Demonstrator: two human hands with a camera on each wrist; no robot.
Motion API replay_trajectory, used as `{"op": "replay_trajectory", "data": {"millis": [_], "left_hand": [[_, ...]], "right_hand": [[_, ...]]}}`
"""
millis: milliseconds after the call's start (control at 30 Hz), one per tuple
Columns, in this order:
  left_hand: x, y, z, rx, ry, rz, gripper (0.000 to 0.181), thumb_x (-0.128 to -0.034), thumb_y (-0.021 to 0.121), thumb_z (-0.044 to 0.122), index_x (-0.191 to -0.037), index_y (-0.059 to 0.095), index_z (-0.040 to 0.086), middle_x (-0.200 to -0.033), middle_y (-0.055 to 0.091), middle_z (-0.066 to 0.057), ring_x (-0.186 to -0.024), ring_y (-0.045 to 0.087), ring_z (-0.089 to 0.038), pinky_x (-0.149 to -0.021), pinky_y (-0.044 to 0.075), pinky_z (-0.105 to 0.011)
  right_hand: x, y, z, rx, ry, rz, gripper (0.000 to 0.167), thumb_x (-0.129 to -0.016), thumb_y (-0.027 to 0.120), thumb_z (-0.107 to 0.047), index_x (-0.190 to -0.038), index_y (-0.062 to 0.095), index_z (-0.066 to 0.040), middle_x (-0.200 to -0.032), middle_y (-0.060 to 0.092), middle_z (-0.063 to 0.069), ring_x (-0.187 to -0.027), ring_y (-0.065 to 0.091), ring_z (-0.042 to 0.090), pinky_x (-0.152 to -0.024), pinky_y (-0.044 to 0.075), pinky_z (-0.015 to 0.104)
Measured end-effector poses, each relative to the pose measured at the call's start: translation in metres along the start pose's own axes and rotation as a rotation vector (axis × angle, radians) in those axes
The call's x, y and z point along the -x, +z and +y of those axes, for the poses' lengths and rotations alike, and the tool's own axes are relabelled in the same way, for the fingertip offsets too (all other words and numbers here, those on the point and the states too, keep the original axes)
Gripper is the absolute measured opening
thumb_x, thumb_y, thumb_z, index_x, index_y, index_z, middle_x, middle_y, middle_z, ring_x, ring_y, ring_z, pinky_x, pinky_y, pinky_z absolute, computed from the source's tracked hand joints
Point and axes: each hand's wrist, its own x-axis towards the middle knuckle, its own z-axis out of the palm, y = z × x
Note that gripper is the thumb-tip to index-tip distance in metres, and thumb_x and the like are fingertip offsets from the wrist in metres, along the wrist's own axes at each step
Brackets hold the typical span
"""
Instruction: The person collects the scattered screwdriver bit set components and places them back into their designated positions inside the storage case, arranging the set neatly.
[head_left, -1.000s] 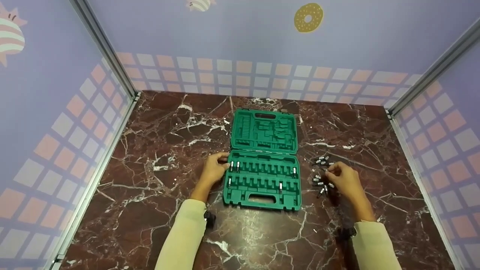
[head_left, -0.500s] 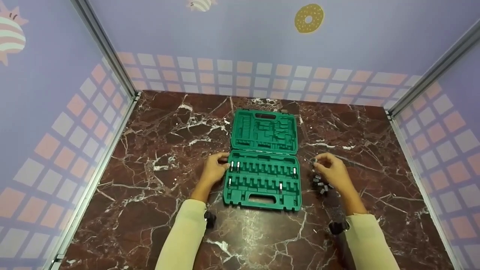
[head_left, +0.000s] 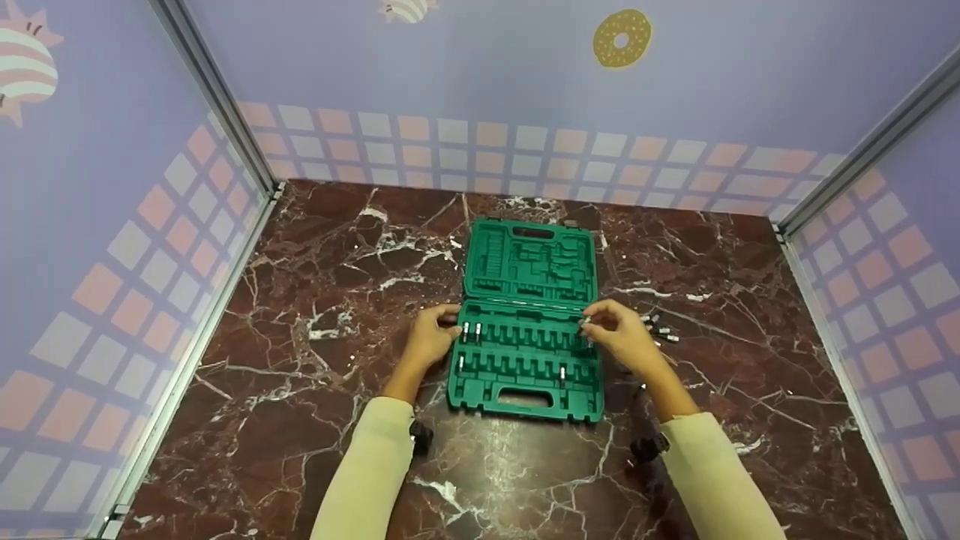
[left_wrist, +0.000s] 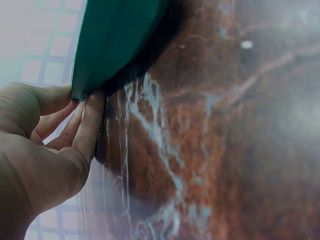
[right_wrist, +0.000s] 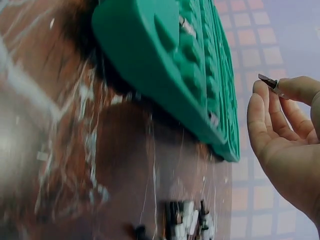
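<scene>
Since the earlier frame, the right hand [head_left: 624, 339] had travelled from beside the loose bits to above the right edge of the green tool case [head_left: 525, 391], while the left hand [head_left: 429, 337] had kept its place at the opposite edge. Right thumb and fingertips were narrowed in a pinch on one small tool bit [right_wrist: 268, 81], its dark, flattened tip projecting clear of the fingers and a silvery collar near the thumb. That bit was held in the air over the right end of the upper slot row; the right wrist view showed it apart from the case. Left thumb and fingers gripped the case's rim between them, thumb on one face and fingers on the other. Lying open on the marbled tabletop [head_left: 337, 405], the case had its lid [head_left: 495, 259] laid back towards the rear wall [head_left: 480, 67]. Two seated bits [head_left: 478, 333] stood side by side at the left of the upper row; the lower row carried one near its left end and another towards its right. Loose bits [head_left: 666, 335] lay clustered on the tabletop to the right of the case, partly hidden by the right hand and forearm.
</scene>
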Motion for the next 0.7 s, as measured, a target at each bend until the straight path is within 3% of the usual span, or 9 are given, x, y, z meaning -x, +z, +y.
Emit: {"op": "replay_trajectory", "data": {"millis": [67,200,700], "left_hand": [[0.000,0.000,0.000,0.001,0.000,-0.001,0.036,-0.0945,0.069,-0.003,-0.130,0.069,0.001,-0.117,0.071,-0.021,-0.107,0.069,-0.035,-0.091,0.057,-0.046],[0.000,0.000,0.000,0.002,-0.001,0.003,0.036,-0.0946,0.069,-0.003,-0.130,0.070,0.001,-0.117,0.071,-0.021,-0.108,0.069,-0.035,-0.092,0.057,-0.046],[0.000,0.001,0.002,0.003,0.009,0.008,0.035,-0.0936,0.068,-0.005,-0.128,0.071,0.001,-0.114,0.073,-0.019,-0.106,0.070,-0.033,-0.092,0.057,-0.046]], "right_hand": [[-0.005,0.005,0.005,-0.004,-0.006,-0.023,0.028,-0.099,0.064,0.001,-0.123,0.059,0.013,-0.111,0.068,0.028,-0.102,0.068,0.048,-0.088,0.058,0.056],[-0.011,0.015,0.004,0.001,-0.017,-0.065,0.024,-0.100,0.064,-0.002,-0.122,0.061,0.008,-0.116,0.068,0.028,-0.102,0.070,0.038,-0.091,0.058,0.055],[-0.025,0.055,-0.015,0.121,-0.060,-0.233,0.017,-0.100,0.069,-0.013,-0.114,0.068,-0.005,-0.111,0.073,0.013,-0.101,0.072,0.024,-0.089,0.060,0.045]]}}
